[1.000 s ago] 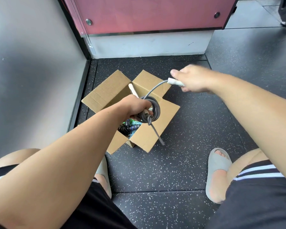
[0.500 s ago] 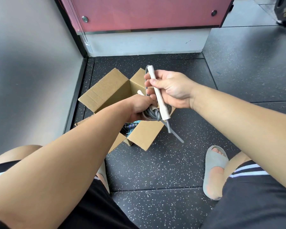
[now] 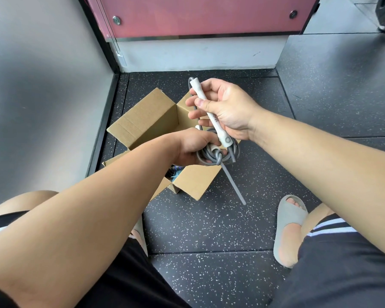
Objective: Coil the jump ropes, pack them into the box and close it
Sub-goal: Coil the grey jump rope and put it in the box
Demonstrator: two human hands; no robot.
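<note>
Seen from above, a person crouches over a dark rubber floor flecked with white, in a corner between a smooth grey wall on the left and a glossy pink panel along the top. Beside the wall, on the floor, sits a small brown cardboard box, its four stiff, matte flaps folded outward. A glimpse of blue and black items shows inside it, too hidden to name. Over the open box, the left hand has its fingers curled round a bundle of grey jump rope, a smooth, rubbery cord wound into several tight round loops. Just to the right and a little higher, the right hand holds a slim white plastic handle, thumb and fingers closed along it. The handle is tilted, its lower end touching the coil. The cord leaves its upper tip and bends back down behind the fingers. A straight grey tail of the cord sticks out below the coil, pointing down and to the right. At far right is a foot in a pale grey slipper. The step in hand appears to be finishing the coil. The next move likely calls for laying the handle against the loops, securing the stiff tail so the springy cord does not unwind, then lowering the bundle into the box.
</note>
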